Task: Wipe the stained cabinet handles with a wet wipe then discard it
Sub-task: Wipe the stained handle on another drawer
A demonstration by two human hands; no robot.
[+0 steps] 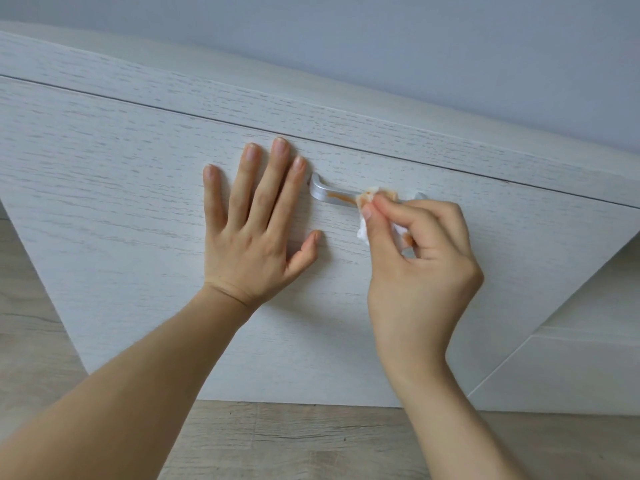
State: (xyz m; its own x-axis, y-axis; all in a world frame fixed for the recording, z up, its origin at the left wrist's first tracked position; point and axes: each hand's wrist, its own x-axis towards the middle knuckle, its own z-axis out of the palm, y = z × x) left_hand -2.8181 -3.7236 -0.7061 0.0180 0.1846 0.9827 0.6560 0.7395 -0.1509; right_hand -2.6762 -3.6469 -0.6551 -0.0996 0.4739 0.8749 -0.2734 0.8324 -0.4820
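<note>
Head view: a white wood-grain cabinet (pixel 138 209) fills most of the picture, its drawer front facing the camera, with a grey-blue wall (pixel 415 46) above and a pale wood floor (pixel 294 441) below. No brand, label or writing shows anywhere.

The left hand (pixel 252 233) lies flat on the drawer front, fingers straight and spread apart, just left of the handle (pixel 329 194); its index fingertip is close to the handle's left end.

The handle is a silver bar set across the drawer front. An orange-brown stain (pixel 343 196) runs along its exposed middle.

The right hand (pixel 419 268) pinches a crumpled white wipe (pixel 367 216), fingers and thumb curled round it, and presses it on the handle's right part. The wipe carries orange smears.
</note>
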